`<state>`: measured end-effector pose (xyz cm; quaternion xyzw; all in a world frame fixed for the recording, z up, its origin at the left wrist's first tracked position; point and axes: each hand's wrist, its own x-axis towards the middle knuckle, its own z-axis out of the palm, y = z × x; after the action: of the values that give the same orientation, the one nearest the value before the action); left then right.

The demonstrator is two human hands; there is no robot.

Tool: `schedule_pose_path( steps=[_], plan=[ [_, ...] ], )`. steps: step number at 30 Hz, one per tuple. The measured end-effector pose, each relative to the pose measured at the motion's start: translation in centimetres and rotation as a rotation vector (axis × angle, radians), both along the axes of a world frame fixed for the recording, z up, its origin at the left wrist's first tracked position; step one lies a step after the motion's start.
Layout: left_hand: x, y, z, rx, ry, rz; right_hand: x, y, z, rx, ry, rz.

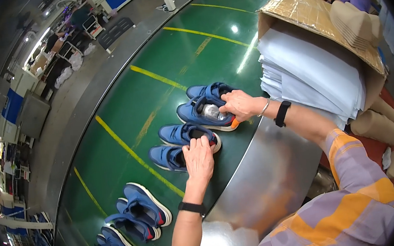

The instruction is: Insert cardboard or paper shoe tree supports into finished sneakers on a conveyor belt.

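Left of the cardboard box [291,9], on the green belt [227,46], the right hand [241,105] pinches the heel collar of a blue shoe [190,112] holding a silver wad [212,112]. Farther from the box, the left hand [198,159] curls over a neighbouring shoe [175,134], its grip unclear. Both shoes probably handle light, soft-topped and stiff-soled, best held by the firm heel.

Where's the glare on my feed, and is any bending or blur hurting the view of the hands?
Head view: white glare on the green belt and at the near end of the steel tabletop; head view: fisheye bowing and black corners at the rim; head view: left hand, right hand and the blue shoes near them look reasonably sharp.
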<state>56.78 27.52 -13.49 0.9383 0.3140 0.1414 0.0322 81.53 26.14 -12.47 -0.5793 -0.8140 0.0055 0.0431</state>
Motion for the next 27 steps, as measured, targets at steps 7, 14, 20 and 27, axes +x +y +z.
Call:
schedule_pose_path(
  steps=[7, 14, 20, 27],
  plan=[
    [-3.2, 0.3, -0.1, 0.026, 0.019, -0.207, -3.5, -1.2, 0.9, -0.037, 0.072, -0.126],
    [-9.5, 0.5, 0.2, 0.047, 0.072, -0.026, -7.8, -2.5, 0.6, 0.006, 0.149, -0.174],
    [-14.9, -2.9, 3.3, -0.094, 0.051, -0.006, -18.2, -1.5, -0.9, 0.010, 0.187, -0.183],
    [-27.5, -14.7, 16.8, -0.459, -0.171, 0.444, -18.8, -3.3, 3.0, 0.393, 0.107, 0.130]
  ],
)
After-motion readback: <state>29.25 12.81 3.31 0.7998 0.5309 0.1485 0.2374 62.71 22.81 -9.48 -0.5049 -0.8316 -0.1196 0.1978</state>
